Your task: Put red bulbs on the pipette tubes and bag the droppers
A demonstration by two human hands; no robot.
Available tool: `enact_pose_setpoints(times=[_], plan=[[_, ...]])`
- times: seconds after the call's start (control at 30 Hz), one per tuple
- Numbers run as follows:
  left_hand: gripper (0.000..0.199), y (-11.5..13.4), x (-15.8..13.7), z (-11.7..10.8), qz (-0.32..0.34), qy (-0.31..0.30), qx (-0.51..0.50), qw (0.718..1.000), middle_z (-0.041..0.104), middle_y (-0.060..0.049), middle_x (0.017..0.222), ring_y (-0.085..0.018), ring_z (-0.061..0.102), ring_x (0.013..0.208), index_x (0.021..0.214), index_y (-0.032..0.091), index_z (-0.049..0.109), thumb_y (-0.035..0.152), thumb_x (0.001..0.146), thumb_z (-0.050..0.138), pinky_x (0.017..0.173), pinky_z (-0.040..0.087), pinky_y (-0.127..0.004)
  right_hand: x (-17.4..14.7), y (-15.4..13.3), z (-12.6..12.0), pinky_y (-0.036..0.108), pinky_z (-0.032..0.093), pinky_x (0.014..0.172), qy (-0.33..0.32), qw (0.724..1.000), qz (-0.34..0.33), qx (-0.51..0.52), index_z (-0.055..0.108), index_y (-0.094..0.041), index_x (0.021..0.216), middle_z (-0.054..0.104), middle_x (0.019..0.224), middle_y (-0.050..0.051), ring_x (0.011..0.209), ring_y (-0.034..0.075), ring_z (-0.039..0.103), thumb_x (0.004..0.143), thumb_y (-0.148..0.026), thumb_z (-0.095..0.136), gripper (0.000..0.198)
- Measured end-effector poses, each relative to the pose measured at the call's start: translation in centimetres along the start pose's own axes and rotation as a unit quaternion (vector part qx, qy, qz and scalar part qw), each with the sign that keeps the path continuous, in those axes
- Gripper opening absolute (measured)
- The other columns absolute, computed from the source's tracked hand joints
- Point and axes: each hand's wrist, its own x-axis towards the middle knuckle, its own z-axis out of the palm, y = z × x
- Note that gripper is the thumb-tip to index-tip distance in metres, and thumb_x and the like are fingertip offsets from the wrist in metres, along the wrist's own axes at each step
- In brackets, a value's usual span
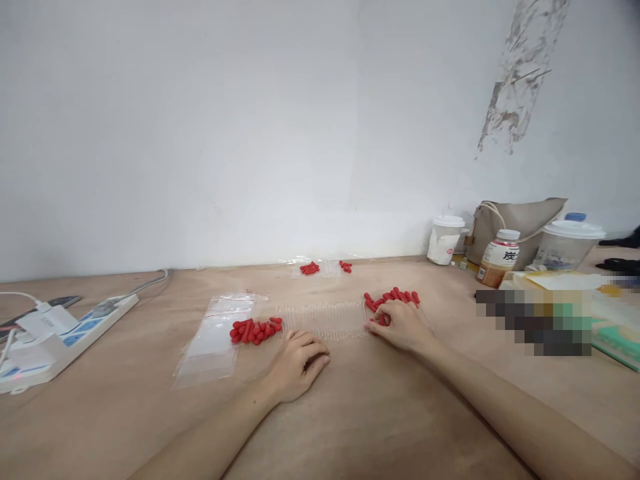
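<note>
A row of clear thin tubes (335, 321) lies side by side on the table in front of me. My left hand (301, 365) rests at the near left end of the row, fingers loosely bent and thumb apart, with nothing visible in it. At the row's right end, my right hand (400, 325) has thumb and fingertips together on a small red rubber bulb (383, 321), partly hidden by the fingers. Behind that hand lies a pile of red bulbs (399, 295). Another pile of red bulbs (253, 331) is left of the tubes, on clear zip bags (213, 343).
Near the wall, a clear bag (327, 268) has small red pieces (310, 268) on it. A white power strip (95, 327) with chargers is at left. On the right stand a lidded cup (445, 240), a bottle (499, 259), a bag (520, 223) and a larger cup (570, 247).
</note>
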Motion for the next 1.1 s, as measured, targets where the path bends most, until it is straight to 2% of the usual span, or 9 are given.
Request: enact_pose_setpoints(times=[0.13,0.27,0.33,0.47,0.6,0.73,0.93,1.03,1.1], plan=[[0.015,0.1,-0.1,0.1,-0.014,0.027,0.035,0.999,0.06,-0.002,0.085,-0.017,0.051,0.081,0.084,0.021,0.059,0.023,0.084,0.045,0.078,0.031,-0.035,-0.3,-0.2,0.8,0.026,0.03,0.059,0.003,1.0,0.02,-0.007,0.057,-0.019,0.062,0.061,0.069,0.002,0.065,0.015,0.053,0.067,-0.044,0.057,0.026],[0.012,-0.6,0.2,-0.7,-0.122,0.134,0.136,0.974,0.059,-0.005,0.085,-0.022,0.049,0.084,0.082,0.019,0.056,0.027,0.079,0.049,0.077,0.03,-0.039,-0.5,-0.3,1.2,0.026,0.028,0.056,0.0,0.999,0.032,-0.014,0.055,-0.019,0.063,0.061,0.065,0.001,0.061,0.015,0.053,0.069,-0.04,0.056,0.022],[0.014,-1.3,0.7,-1.4,-0.172,0.155,0.186,0.955,0.057,-0.007,0.088,-0.025,0.047,0.088,0.084,0.018,0.056,0.028,0.077,0.05,0.078,0.03,-0.041,-0.7,-0.6,1.1,0.026,0.027,0.056,0.002,0.999,0.026,-0.024,0.054,-0.019,0.062,0.061,0.064,0.001,0.062,0.015,0.053,0.07,-0.039,0.055,0.021],[0.015,-2.7,2.3,-2.0,-0.211,0.111,0.251,0.938,0.053,-0.012,0.102,-0.029,0.042,0.1,0.078,0.018,0.059,0.029,0.075,0.05,0.084,0.026,-0.046,-0.9,-1.0,1.3,0.026,0.027,0.057,0.002,0.999,0.011,-0.03,0.054,-0.019,0.061,0.062,0.067,0.001,0.063,0.015,0.054,0.071,-0.035,0.053,0.019],[0.024,-3.5,4.3,-0.8,-0.274,0.043,0.301,0.912,0.044,-0.016,0.121,-0.032,0.033,0.113,0.079,0.014,0.063,0.03,0.076,0.044,0.092,0.018,-0.05,-0.6,-1.1,1.8,0.029,0.028,0.062,0.016,0.998,0.024,-0.055,0.055,-0.019,0.061,0.063,0.068,0.002,0.069,0.018,0.056,0.072,-0.031,0.051,0.016],[0.032,-3.9,5.6,0.5,-0.331,0.003,0.308,0.892,0.041,-0.022,0.124,-0.037,0.028,0.117,0.088,0.009,0.064,0.03,0.072,0.047,0.094,0.012,-0.054,-0.1,-1.0,2.1,0.031,0.028,0.064,0.033,0.996,0.066,-0.054,0.057,-0.019,0.058,0.064,0.065,0.003,0.067,0.019,0.057,0.071,-0.027,0.05,0.016],[0.031,-4.2,6.2,1.4,-0.356,-0.022,0.302,0.884,0.048,-0.025,0.116,-0.042,0.029,0.116,0.086,0.006,0.065,0.027,0.069,0.051,0.092,0.014,-0.056,-0.1,-0.7,1.6,0.031,0.035,0.068,0.13,0.978,0.133,0.097,0.059,-0.02,0.065,0.064,0.061,0.001,0.062,0.016,0.056,0.074,-0.037,0.044,0.024],[0.026,-3.8,6.4,1.4,-0.352,-0.024,0.302,0.885,0.051,-0.022,0.113,-0.043,0.029,0.116,0.085,0.005,0.064,0.021,0.068,0.053,0.092,0.014,-0.055,-0.2,-0.2,1.6,0.032,0.036,0.071,0.145,0.966,0.158,0.147,0.057,-0.02,0.069,0.063,0.06,0.001,0.064,0.018,0.057,0.075,-0.039,0.042,0.025],[0.024,-3.1,6.5,1.0,-0.345,-0.016,0.3,0.889,0.05,-0.024,0.112,-0.043,0.031,0.114,0.085,0.004,0.062,0.018,0.067,0.055,0.09,0.015,-0.056,-0.2,0.3,1.9,0.033,0.037,0.072,0.166,0.958,0.169,0.161,0.055,-0.019,0.075,0.064,0.066,0.003,0.068,0.018,0.057,0.077,-0.038,0.04,0.024]])
